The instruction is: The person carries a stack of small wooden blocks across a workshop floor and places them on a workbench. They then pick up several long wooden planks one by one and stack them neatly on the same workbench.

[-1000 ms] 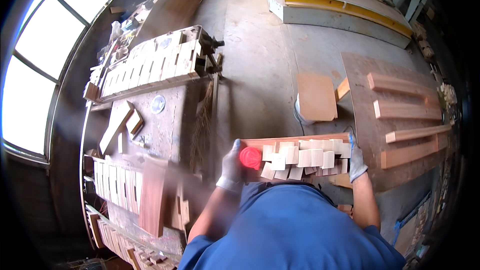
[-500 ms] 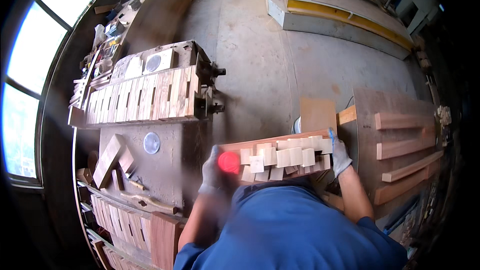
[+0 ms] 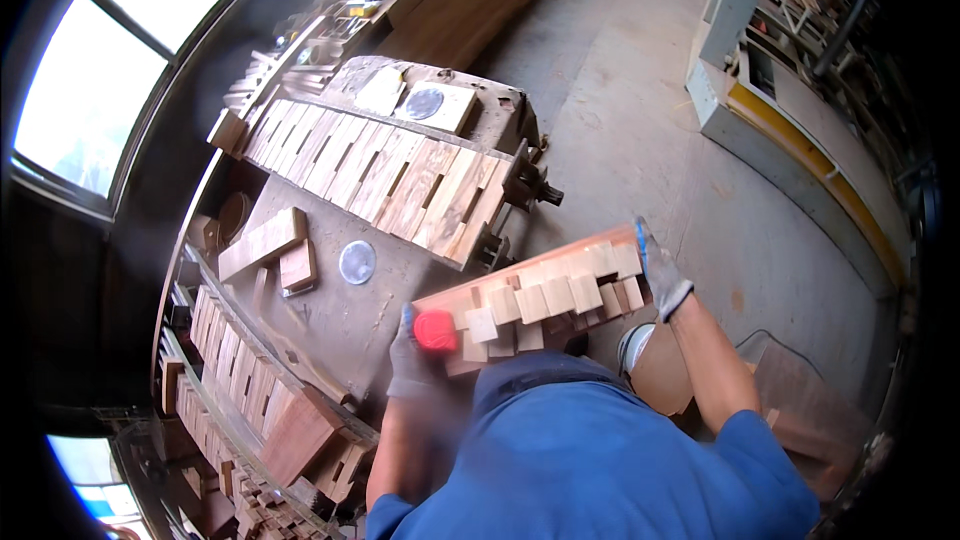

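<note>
A long reddish wooden board (image 3: 450,299) is held crosswise in front of my body, its right end pointing farther away than its left. Rows of small pale wooden blocks (image 3: 530,302) lie on it, some stacked over others. Beside them at the left end sits a round red object (image 3: 435,331), its kind unclear. My left hand (image 3: 410,362), gloved in grey, grips the left end, with the thumb up by the red object. Gloved in grey and blue, my right hand (image 3: 662,275) is closed on the right end; its far fingers are partly hidden.
Ahead-left, a workbench (image 3: 385,290) carries a clamped row of wooden strips (image 3: 375,175), loose wood pieces (image 3: 265,243) and a round pale disc (image 3: 357,262). Metal clamp ends (image 3: 540,190) jut out on its right. A bucket (image 3: 630,345) stands near my right forearm. A machine base (image 3: 790,165) is at far right.
The view has turned left, so the workbench sits more centrally and slanted, and the boards at right have mostly left the picture. The held board is more slanted, right end farther away.
</note>
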A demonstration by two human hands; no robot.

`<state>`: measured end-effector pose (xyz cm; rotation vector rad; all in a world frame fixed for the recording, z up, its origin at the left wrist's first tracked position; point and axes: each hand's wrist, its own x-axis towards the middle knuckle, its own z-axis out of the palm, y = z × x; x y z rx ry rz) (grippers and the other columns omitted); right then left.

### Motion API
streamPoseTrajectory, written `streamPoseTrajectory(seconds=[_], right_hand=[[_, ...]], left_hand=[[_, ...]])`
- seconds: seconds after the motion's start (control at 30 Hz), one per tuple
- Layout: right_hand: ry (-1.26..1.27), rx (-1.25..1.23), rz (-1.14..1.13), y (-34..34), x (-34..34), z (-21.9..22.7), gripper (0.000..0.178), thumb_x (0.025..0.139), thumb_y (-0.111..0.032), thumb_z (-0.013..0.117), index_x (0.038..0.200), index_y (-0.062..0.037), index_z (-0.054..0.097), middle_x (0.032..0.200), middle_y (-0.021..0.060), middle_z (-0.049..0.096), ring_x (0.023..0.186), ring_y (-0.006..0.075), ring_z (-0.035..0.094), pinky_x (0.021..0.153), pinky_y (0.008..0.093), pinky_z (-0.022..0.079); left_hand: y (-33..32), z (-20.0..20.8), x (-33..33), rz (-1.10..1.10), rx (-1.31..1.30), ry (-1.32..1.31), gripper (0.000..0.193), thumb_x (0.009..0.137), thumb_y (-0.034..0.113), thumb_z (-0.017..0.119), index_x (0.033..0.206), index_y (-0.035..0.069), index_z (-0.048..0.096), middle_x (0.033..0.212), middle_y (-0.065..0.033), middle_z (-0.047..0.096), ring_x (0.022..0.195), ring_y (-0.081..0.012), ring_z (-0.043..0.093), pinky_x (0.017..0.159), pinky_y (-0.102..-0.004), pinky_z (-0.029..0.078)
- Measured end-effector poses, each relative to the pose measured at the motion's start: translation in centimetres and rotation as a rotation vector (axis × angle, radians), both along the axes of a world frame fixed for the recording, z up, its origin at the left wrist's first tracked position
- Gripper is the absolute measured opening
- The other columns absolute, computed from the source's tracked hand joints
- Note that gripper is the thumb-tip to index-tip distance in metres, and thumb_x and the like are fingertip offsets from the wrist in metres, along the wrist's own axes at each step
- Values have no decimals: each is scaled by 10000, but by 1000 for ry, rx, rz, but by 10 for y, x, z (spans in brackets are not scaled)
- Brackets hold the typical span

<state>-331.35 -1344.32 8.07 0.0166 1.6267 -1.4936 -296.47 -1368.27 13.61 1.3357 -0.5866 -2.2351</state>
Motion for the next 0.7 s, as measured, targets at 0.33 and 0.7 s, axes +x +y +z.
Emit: streamPoseTrajectory(seconds=[0.33, 0.7], right_hand=[[354, 80, 412, -272, -54, 50, 918, 1042, -759, 403, 1173, 86, 734, 1118, 223, 769, 1015, 259, 711, 880, 410, 549], [694, 314, 693, -428, -89, -17, 799, 1073, -654, 403, 1623, -74, 404, 1567, 262, 527, 1479, 413, 470, 1244, 426, 325]], left_hand=[[-134, -35, -2, 166, -158, 82, 655, 1082, 609, 456, 1437, 70, 573, 1270, -124, 695, 1136, -313, 685, 1002, -508, 584], [-196, -109, -11, 278, -48, 70, 669, 1080, 625, 473, 1458, 80, 565, 1303, -115, 713, 1143, -314, 707, 1016, -489, 598]])
